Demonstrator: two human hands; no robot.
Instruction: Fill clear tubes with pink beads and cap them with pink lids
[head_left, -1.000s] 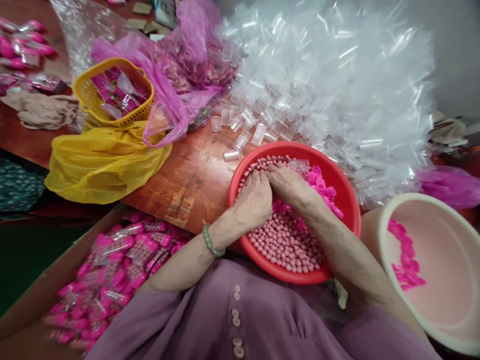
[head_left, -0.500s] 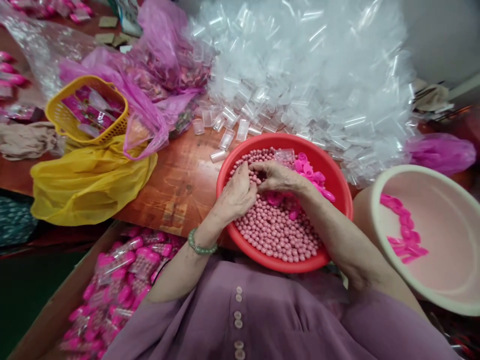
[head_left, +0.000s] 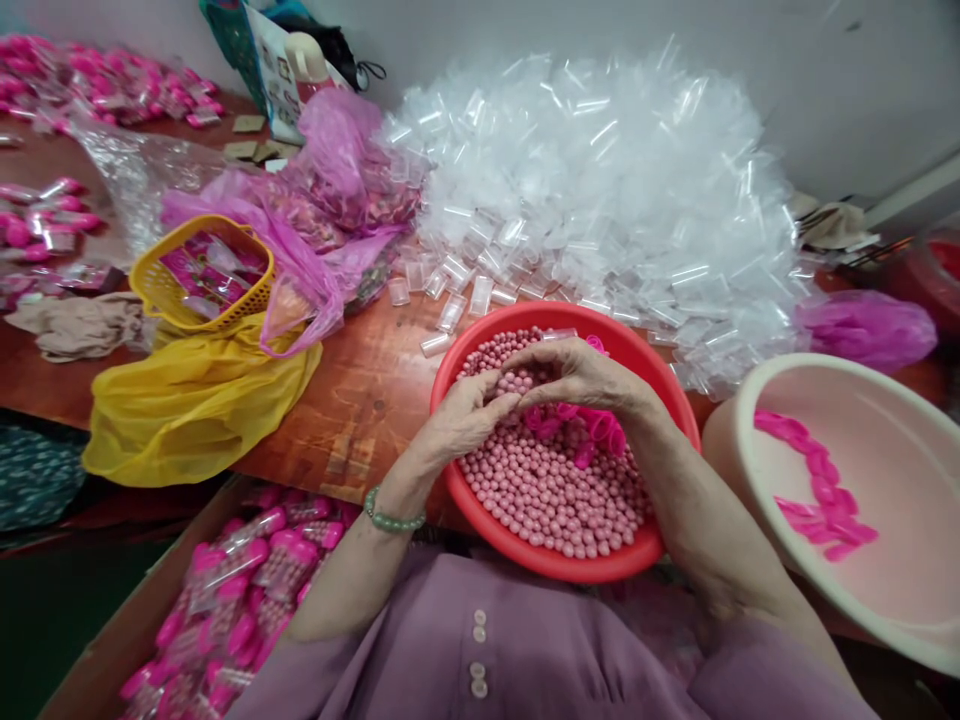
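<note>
Both my hands are over a red basin (head_left: 679,405) of pink beads (head_left: 555,500). My left hand (head_left: 466,412) is closed, its thumb and fingertips meeting those of my right hand (head_left: 581,378). The fingers of my right hand curve in a pinch from the other side. Beads show between the fingertips; whether a clear container holds them there I cannot make out. Bright pink plastic caps (head_left: 600,428) lie on the beads beneath my right hand. Behind that hand, a clear plastic container (head_left: 559,334) is partly hidden in the basin.
A large heap of clear containers (head_left: 600,200) covers the table behind the basin. A cream tub (head_left: 919,480) with pink pieces (head_left: 821,485) stands right. At left are a yellow basket (head_left: 142,275) and yellow bag (head_left: 195,420). Below lies a box of filled pink-capped containers (head_left: 247,590).
The view has tilted up, so the table sits lower in the picture. My right hand has arched its fingers wider, and more beads show between my hands.
</note>
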